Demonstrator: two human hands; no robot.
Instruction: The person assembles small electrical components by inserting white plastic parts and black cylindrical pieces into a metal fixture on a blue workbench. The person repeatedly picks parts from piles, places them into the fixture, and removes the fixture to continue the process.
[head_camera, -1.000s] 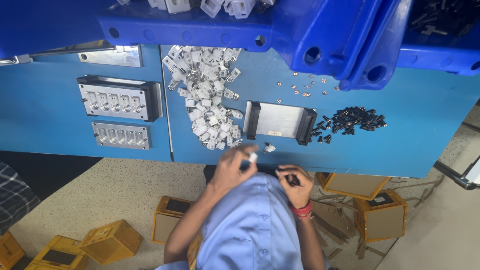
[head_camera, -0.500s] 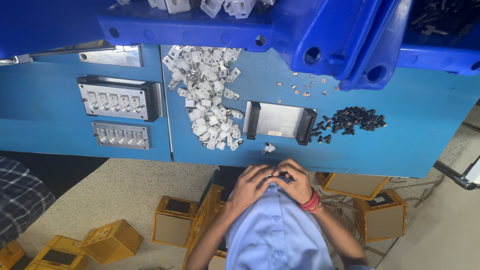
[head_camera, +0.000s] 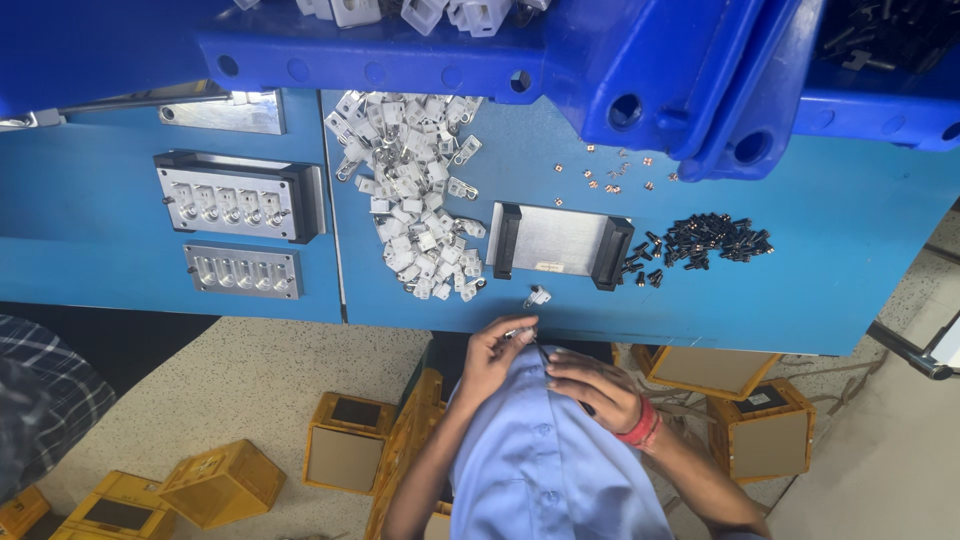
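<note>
A bright blue table (head_camera: 150, 270) is seen, and dark blue bins (head_camera: 480, 50) are seen above it. A pile of white plastic parts (head_camera: 415, 205) is spread on the table. A silver metal plate (head_camera: 558, 243) is framed by black ends. Small black pieces (head_camera: 705, 240) are heaped beside it, and tiny copper-coloured bits (head_camera: 615, 175) are scattered near them. Two silver-grey blocks (head_camera: 238, 200) are laid on the left. A light blue shirt (head_camera: 545, 460) is worn, and a red band (head_camera: 642, 422) is seen on one wrist. Yellow boxes (head_camera: 220, 485) with dark tops are seen on the speckled beige floor (head_camera: 260, 370). A dark checked cloth (head_camera: 45, 395) is seen at the left edge.
</note>
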